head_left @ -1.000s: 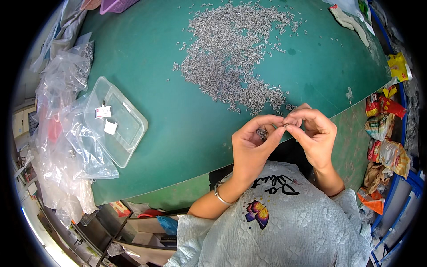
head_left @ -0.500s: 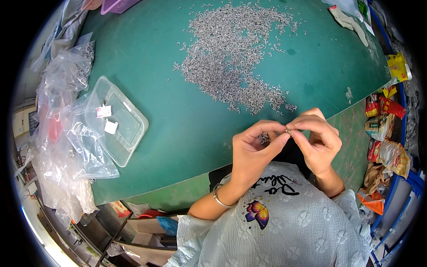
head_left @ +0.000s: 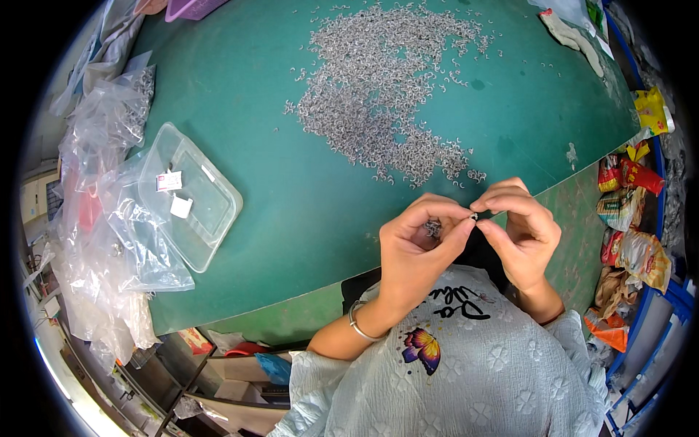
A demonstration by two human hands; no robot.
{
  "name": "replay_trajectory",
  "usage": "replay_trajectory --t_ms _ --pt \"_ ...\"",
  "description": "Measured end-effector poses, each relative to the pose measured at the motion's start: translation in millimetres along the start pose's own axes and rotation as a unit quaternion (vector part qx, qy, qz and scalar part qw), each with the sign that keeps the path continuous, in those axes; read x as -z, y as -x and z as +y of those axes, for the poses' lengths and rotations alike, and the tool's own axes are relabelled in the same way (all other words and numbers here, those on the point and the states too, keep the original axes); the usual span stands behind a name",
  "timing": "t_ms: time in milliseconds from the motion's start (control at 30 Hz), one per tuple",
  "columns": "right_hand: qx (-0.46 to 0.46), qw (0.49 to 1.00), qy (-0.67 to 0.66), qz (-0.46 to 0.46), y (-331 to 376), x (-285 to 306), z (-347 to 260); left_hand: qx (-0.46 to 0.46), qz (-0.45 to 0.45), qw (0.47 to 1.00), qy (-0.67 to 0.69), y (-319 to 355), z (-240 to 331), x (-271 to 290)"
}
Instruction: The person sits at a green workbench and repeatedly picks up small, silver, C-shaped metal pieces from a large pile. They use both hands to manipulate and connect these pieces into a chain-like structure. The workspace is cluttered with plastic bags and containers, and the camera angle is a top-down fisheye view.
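Keep the piece (head_left: 474, 215) pinched lightly between the thumb and forefinger of your left hand (head_left: 421, 246), right at the tips, so that most of it stays in sight and the right hand (head_left: 523, 229) has room to work on it. Those left tips come together on it, while the other left fingers curl around a small clump (head_left: 432, 228) of grey parts; a loose curl should be enough there, since squeezing could spill the clump or disturb the pinch. Your right thumb and forefinger bend toward the piece with a narrow gap between them, the forefinger seemingly at its upper edge; whether they grip it is too small to tell. Steady both hands against each other if the piece wobbles. It sits where the two sets of fingertips meet, just beyond the left tips and on the left side of the right hand's gap, with the clump lying to its left, deeper in the hand. The pile (head_left: 378, 95) of curved grey parts spreads farther off on the green table (head_left: 240, 95).
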State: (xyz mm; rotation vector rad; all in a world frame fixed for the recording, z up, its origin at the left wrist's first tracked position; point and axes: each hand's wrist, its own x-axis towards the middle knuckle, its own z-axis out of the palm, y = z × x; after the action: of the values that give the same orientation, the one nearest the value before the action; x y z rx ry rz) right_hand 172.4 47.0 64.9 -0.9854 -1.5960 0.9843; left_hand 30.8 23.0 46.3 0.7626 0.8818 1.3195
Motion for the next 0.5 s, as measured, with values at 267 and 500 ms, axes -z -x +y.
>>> replay_trajectory --t_ms 267,500 --pt "0.006 1.0 -0.005 0.004 -0.6 0.8 -1.1 0.006 -0.01 1.0 0.013 1.4 1.5 -0.8" --pt "0.031 0.999 0.036 -0.004 -0.7 4.1 -6.2 0.021 -0.03 0.999 0.016 2.1 9.4 -3.2"
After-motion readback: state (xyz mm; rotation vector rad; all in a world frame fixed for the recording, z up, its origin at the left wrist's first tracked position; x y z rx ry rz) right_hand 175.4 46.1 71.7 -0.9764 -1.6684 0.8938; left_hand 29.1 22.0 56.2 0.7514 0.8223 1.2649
